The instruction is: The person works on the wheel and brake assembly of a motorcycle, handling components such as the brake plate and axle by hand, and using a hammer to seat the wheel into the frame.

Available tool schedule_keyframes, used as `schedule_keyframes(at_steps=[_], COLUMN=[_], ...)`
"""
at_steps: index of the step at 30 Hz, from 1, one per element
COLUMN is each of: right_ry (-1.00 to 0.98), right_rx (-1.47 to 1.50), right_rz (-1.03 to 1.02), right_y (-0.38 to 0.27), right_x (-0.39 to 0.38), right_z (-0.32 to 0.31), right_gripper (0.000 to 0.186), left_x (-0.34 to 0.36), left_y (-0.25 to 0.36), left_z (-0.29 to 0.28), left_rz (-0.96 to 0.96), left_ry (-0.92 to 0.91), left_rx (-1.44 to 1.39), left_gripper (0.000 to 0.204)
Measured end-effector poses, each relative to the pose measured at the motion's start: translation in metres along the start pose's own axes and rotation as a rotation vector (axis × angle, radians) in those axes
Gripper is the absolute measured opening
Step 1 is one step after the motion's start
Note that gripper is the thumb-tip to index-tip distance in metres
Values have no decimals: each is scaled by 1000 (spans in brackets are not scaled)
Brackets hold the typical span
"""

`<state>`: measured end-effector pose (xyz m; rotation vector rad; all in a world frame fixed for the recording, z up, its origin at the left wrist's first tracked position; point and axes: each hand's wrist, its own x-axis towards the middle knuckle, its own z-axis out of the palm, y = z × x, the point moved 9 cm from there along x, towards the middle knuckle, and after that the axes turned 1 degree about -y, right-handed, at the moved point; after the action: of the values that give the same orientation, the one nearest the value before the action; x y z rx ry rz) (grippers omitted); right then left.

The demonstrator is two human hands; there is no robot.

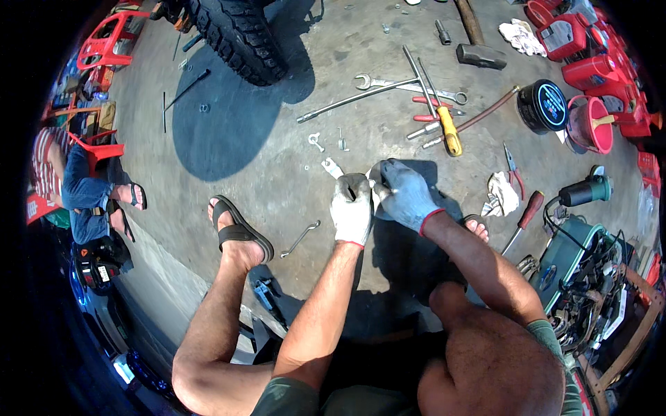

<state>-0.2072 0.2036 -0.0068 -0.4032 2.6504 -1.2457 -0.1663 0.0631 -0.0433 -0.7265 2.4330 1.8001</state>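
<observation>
My left hand [352,204], in a pale work glove, is closed on a small silver metal part [331,167], whose slotted end sticks out toward the upper left. My right hand [402,194], gloved too, is curled close against it at the part's other end; what its fingers grip is hidden. Just above lie two small metal pieces [315,143] [342,143]. A double-ended wrench [300,238] rests on the concrete left of my left hand, near my sandalled foot.
Behind lie a tyre [232,38], long bars [357,97], a yellow-handled screwdriver [449,132], pliers [515,170] and a hammer [480,57]. A black tub [542,106], red jugs [583,73], an angle grinder [583,191] and a crate of parts [569,249] crowd the right. Another person [84,194] sits at left.
</observation>
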Motion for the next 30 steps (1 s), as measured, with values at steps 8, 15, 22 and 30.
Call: schedule_keyframes(at_steps=[8,15,22,30], right_ry=[66,127,87,10], right_rx=[-132,-151,-152,-120], right_rz=[-119,-220,-149,-21], right_y=[-10,-15,-14,1], right_x=[-3,-6,-3,-1], right_z=[0,2,1,8], right_gripper=[17,17,16,16], left_x=[3,0,0,-6], left_y=[-5,-15,-14,25], left_z=[0,-5,-5,-1], left_rz=[3,-82,-2,274], left_ry=[-1,0,-46,4], left_rx=[60,100,122,455], left_gripper=[12,14,17,16])
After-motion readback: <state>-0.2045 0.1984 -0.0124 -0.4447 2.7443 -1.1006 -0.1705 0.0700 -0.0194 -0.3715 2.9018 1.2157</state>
